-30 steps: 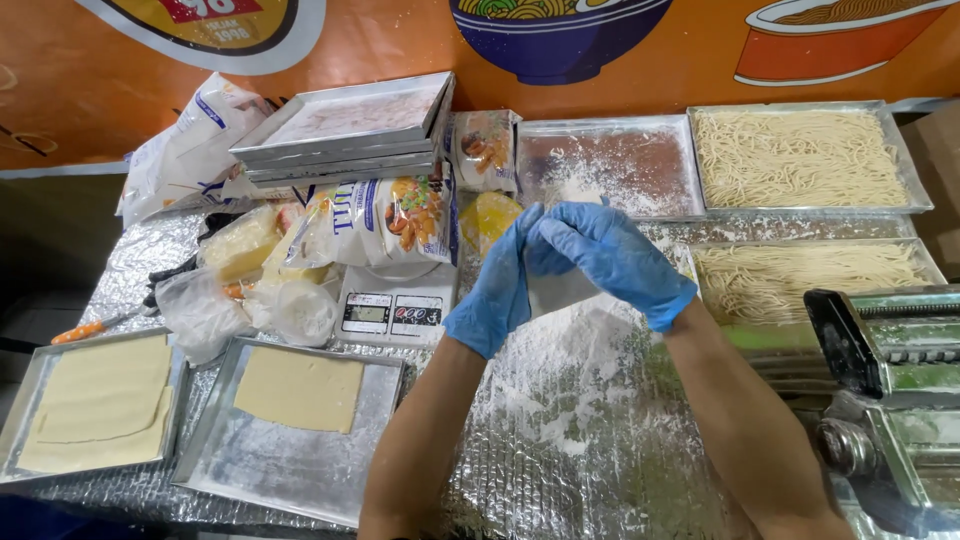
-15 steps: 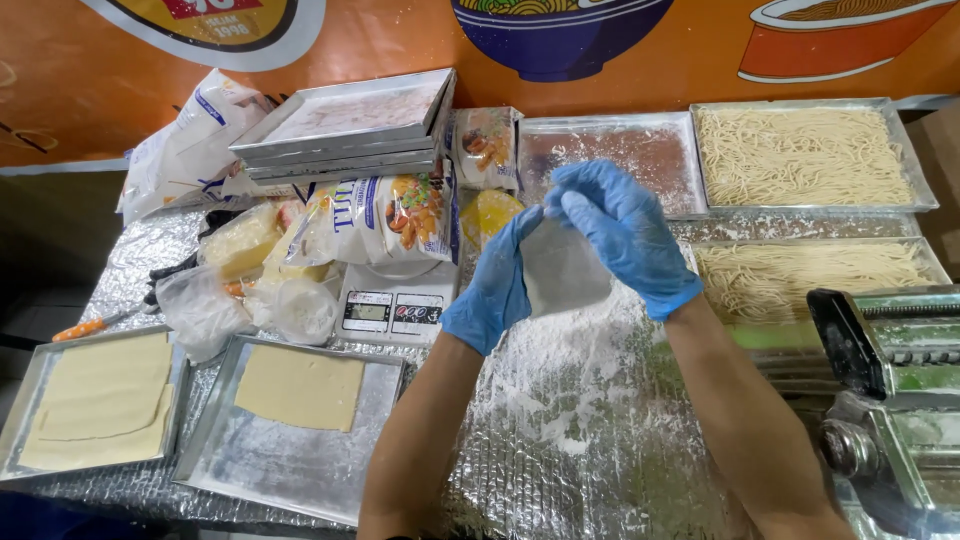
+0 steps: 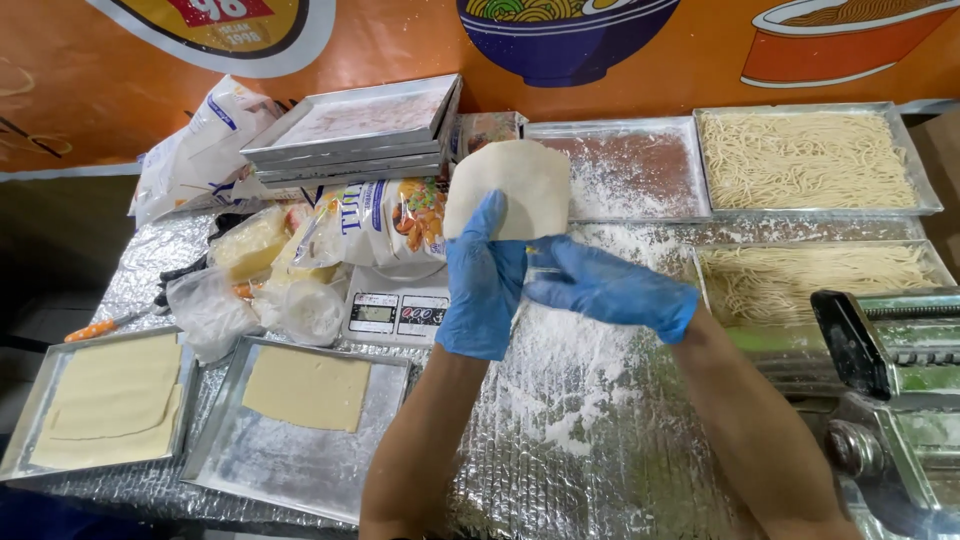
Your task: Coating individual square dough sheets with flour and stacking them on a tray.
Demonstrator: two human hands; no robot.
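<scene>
dough: you've got the pale sheet (image 3: 508,188) lifted off the foil table (image 3: 590,450), up over the scale (image 3: 397,313); looks like you're keeping it clear of the flour
left hand (image 3: 483,280): pinched on the sheet's lower edge; dough stands above the fingers
right hand (image 3: 610,290): fingertips reach in at the bottom edge; can't tell if it's gripping
trays: cut sheets (image 3: 306,387) parked left; noodles (image 3: 806,160) right

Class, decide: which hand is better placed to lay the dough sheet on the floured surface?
Left, probably. The left hand grips the dough sheet from below; the right hand lies beneath it, seemingly not gripping.
</scene>
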